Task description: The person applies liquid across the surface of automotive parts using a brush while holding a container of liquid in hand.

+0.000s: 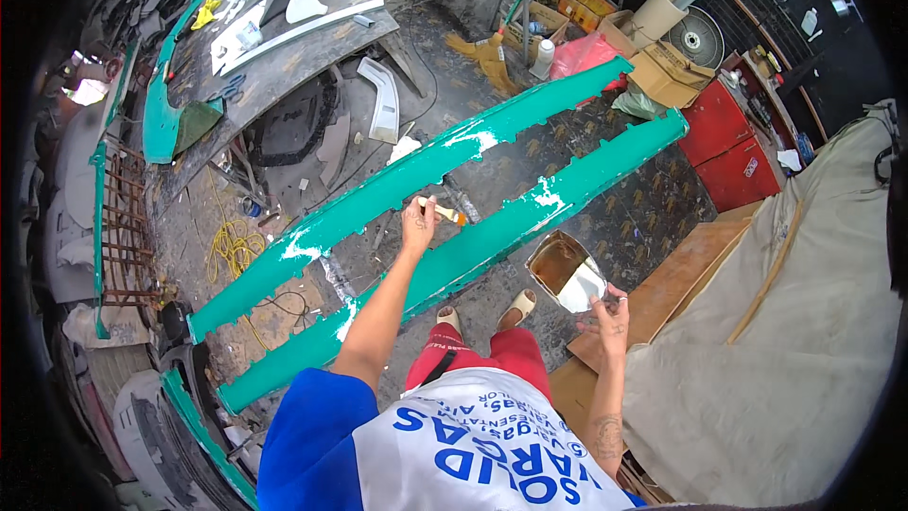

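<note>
Closest to the camera was a white-and-blue shirt (pixel 463 449), with red trousers (pixel 520 360) below it, between the two hands. The hands were well apart: the left hand (pixel 417 226) gripped a small brush (pixel 443 212), its orange tip at the inner edge of the nearer green strip (pixel 430 257), contact impossible to tell, while the right hand (pixel 608 319) clasped the rim of an open container (pixel 582 290) with brown inside. Beyond the left hand ran the farther green strip (pixel 378 197), patched with white like its neighbour, dark crossbars (pixel 461 199) spanning the gap. Well to that hand's left, a tangled yellow cord (pixel 232 254) cluttered the floor near a rusty grille (pixel 128 227); farther off stood a worn table (pixel 331 43) bearing scissors (pixel 230 87). Just beside the right hand leaned wooden boards (pixel 676 274), and a pale draped sheet (pixel 766 378) crowded its right side. Past that hand stood a red cabinet (pixel 728 147), cardboard boxes (pixel 673 74) and a straw broom (pixel 487 57) farther away.
</note>
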A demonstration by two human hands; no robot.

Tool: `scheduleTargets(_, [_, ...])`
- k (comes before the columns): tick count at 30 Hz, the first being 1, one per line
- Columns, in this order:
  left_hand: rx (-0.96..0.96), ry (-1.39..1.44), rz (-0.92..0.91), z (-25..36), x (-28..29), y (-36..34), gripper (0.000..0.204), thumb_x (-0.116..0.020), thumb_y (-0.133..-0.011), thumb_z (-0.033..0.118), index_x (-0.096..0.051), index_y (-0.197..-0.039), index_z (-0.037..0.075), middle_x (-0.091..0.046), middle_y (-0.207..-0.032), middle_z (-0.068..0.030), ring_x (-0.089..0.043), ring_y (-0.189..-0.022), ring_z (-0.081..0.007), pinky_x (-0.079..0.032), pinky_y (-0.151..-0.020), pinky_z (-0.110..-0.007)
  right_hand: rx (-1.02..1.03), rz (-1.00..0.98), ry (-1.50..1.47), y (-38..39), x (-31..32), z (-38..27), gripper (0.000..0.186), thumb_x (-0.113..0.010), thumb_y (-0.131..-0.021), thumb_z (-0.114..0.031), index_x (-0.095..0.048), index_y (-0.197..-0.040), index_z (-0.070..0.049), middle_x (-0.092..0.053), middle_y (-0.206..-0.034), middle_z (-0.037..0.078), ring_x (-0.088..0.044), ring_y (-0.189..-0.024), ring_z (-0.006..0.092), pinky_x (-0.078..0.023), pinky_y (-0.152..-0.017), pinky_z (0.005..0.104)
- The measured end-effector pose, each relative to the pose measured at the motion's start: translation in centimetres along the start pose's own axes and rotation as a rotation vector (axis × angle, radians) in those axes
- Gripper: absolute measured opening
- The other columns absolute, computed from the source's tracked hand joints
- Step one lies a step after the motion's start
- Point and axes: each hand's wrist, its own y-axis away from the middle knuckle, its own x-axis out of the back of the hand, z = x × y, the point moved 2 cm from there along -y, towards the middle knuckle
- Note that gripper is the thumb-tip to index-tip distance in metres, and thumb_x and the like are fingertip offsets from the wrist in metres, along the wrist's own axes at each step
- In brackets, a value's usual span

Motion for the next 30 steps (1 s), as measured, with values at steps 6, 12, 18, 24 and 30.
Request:
scheduleTargets(6, [0.0,-0.057,0.075,0.2,-0.1,1.4,0.032,-0.056,-0.099,0.024,-0.056,-0.079,-0.001,-0.064,-0.062,-0.0129,-0.064,-0.054,-0.0228,-0.048,-0.051,-0.037,-0.004,-0.019,-0.064,0.9,-0.8,-0.5,0.051,-0.069,-0.089,-0.013,-0.04,-0.131,-0.007,-0.061,-0.096,0.013,-0.067,-0.07,0.0211,-0.06,-0.054,0.0345])
scheduleTargets(12, [-0.144,-0.216,0.017,2.2,1.6,1.9,0.028,-0.059,-0.097,0.021,-0.055,-0.08,-0.001,-0.064,-0.067,-0.0148,-0.064,-0.063,-0.0351,-0.046,-0.058,-0.045,-0.008,-0.03,-0.042,1.5,-1.1,-0.6,0.05,-0.069,-0.089,-0.014,-0.04,-0.13,-0.006,-0.061,-0.096,0.014,-0.067,-0.07,0.022,-0.06,-0.055,0.0347])
scheduleTargets(18, [-0.563,-0.179,-0.378,6.8,6.3,5.4,0.022,-0.06,-0.092,0.013,-0.067,-0.112,0.007,-0.07,-0.106,-0.0125,-0.069,-0.091,-0.0308,-0.055,-0.076,-0.041,-0.016,-0.037,-0.054,2.3,-0.8,0.0,0.051,-0.069,-0.089,-0.014,-0.04,-0.13,-0.006,-0.06,-0.095,0.014,-0.067,-0.07,0.0228,-0.06,-0.055,0.0366])
scheduleTargets(24, [-0.473,-0.768,-0.79,3.1,13.0,9.8,0.032,-0.058,-0.093,0.021,-0.063,-0.124,0.012,-0.067,-0.117,-0.01,-0.068,-0.094,-0.0318,-0.055,-0.077,-0.042,0.003,-0.085,-0.024,2.6,-1.5,0.2,0.047,-0.065,-0.092,-0.019,-0.039,-0.13,-0.006,-0.062,-0.099,0.015,-0.067,-0.073,0.0223,-0.061,-0.057,0.0384])
scheduleTargets(30, [-0.608,-0.662,-0.613,4.2,13.0,9.8,0.033,-0.057,-0.092,0.02,-0.062,-0.124,0.011,-0.067,-0.113,-0.0092,-0.067,-0.094,-0.0306,-0.055,-0.079,-0.041,0.038,-0.107,-0.017,2.6,-2.2,0.1,0.046,-0.064,-0.093,-0.017,-0.039,-0.129,-0.006,-0.061,-0.1,0.016,-0.067,-0.073,0.0227,-0.061,-0.056,0.0383])
